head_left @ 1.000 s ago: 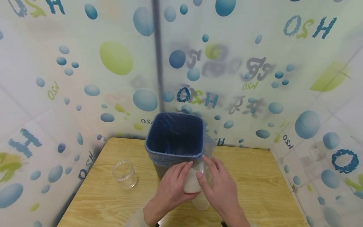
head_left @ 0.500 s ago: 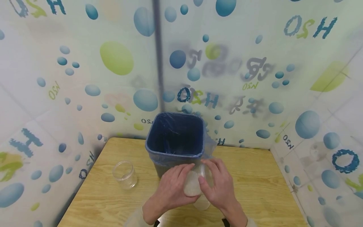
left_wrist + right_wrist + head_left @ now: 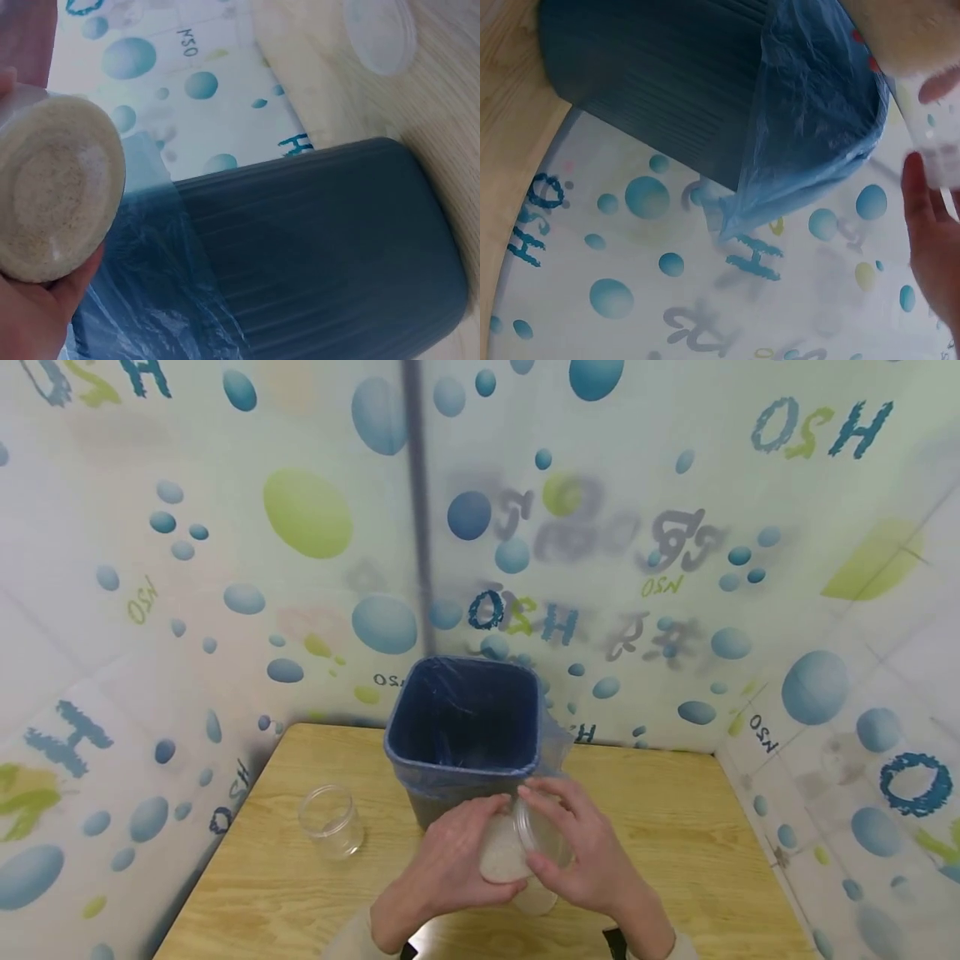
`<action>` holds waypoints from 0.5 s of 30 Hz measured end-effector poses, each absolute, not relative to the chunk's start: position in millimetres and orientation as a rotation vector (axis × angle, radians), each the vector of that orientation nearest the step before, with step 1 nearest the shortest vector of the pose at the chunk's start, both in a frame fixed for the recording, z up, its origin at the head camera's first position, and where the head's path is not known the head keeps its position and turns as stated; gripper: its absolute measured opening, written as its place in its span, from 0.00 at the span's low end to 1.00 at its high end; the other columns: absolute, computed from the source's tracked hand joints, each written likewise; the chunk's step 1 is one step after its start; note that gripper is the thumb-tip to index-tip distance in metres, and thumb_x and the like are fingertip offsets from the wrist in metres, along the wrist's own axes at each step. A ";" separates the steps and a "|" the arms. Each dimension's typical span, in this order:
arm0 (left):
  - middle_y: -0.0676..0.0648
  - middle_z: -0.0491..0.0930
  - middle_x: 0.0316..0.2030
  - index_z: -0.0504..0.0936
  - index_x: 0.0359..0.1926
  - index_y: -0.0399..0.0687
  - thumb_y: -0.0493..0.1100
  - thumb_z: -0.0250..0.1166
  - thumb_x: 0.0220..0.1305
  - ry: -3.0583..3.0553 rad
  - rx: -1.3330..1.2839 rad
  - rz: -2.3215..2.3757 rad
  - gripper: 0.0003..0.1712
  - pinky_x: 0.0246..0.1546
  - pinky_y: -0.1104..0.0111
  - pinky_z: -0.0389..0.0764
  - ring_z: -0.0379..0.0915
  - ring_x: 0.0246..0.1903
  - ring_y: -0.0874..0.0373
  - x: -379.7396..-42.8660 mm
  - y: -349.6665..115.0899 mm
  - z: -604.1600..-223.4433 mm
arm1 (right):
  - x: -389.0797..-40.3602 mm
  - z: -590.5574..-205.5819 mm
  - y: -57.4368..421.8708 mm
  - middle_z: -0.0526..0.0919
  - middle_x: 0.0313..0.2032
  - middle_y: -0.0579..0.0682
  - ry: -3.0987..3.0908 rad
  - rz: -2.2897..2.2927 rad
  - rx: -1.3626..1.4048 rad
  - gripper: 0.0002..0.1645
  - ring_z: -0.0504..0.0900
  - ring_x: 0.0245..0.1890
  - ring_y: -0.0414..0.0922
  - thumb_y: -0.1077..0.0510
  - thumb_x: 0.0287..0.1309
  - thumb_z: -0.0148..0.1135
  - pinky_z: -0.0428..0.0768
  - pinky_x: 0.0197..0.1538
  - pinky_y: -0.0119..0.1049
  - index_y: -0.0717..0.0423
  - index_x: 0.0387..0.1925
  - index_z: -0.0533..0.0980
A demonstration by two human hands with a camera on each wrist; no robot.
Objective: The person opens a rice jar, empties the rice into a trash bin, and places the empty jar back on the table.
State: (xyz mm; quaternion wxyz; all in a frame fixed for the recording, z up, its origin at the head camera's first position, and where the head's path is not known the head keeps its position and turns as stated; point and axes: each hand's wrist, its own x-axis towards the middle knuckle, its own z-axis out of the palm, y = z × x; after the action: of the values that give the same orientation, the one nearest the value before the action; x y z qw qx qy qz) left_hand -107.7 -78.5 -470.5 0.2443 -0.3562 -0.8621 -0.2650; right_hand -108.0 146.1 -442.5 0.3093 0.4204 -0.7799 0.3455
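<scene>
My left hand (image 3: 453, 860) grips the body of a clear jar (image 3: 501, 858) partly filled with pale grains. The jar lies tilted on its side in the air, just in front of the bin. Around its clear, ridged right end curls my right hand (image 3: 588, 843), thumb on the near side. I cannot tell whether that end carries a separate lid. In the left wrist view the jar's round base (image 3: 52, 187) shows grains behind it. A translucent lid-like disc (image 3: 535, 902) sits on the table under the hands, partly covered.
A dark blue bin (image 3: 465, 768), lined with a thin blue plastic bag (image 3: 810, 127), stands behind the hands. Another clear open jar (image 3: 333, 827) stands on the wooden table (image 3: 675, 843) to the left. Patterned sheeting (image 3: 637, 460) surrounds the table's back and sides.
The jar has shifted slightly left and turned, so more of its clear right end shows. My right fingers have changed their place on that end. Bin, left jar and disc have stayed put.
</scene>
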 end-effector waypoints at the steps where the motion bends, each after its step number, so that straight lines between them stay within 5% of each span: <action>1: 0.51 0.81 0.52 0.72 0.65 0.45 0.67 0.83 0.36 -2.349 -0.969 -0.705 0.57 0.44 0.65 0.83 0.79 0.47 0.58 -108.2 -78.9 -470.9 | -106.8 -441.9 148.6 0.75 0.63 0.57 -2.082 0.931 1.136 0.34 0.76 0.60 0.51 0.39 0.73 0.54 0.84 0.49 0.42 0.57 0.67 0.75; 7: 0.49 0.82 0.53 0.73 0.64 0.44 0.67 0.83 0.35 -2.313 -0.979 -0.650 0.58 0.46 0.63 0.84 0.80 0.47 0.56 -109.6 -80.7 -471.9 | -99.7 -439.3 157.9 0.70 0.70 0.58 -2.152 1.000 1.213 0.35 0.73 0.68 0.52 0.44 0.71 0.60 0.80 0.61 0.45 0.59 0.71 0.71; 11: 0.48 0.81 0.54 0.73 0.64 0.44 0.66 0.83 0.36 -2.289 -0.968 -0.628 0.57 0.47 0.62 0.84 0.80 0.49 0.54 -110.2 -79.6 -471.7 | -96.7 -437.1 160.7 0.68 0.72 0.58 -2.249 0.989 1.117 0.42 0.73 0.67 0.54 0.35 0.72 0.55 0.83 0.56 0.51 0.59 0.74 0.67; 15: 0.46 0.80 0.53 0.74 0.64 0.42 0.67 0.84 0.35 -2.240 -0.949 -0.558 0.58 0.46 0.59 0.83 0.80 0.48 0.52 -110.0 -78.6 -471.8 | -94.1 -434.8 160.3 0.70 0.68 0.54 -2.403 0.957 0.900 0.47 0.80 0.56 0.51 0.26 0.71 0.49 0.87 0.45 0.43 0.53 0.76 0.64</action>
State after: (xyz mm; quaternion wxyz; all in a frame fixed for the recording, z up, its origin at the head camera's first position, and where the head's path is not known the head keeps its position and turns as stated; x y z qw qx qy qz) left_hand -110.0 -78.6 -471.8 0.3171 -0.3605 -0.8512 -0.2121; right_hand -94.1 160.3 -434.8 0.2000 0.3219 -0.8598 0.3422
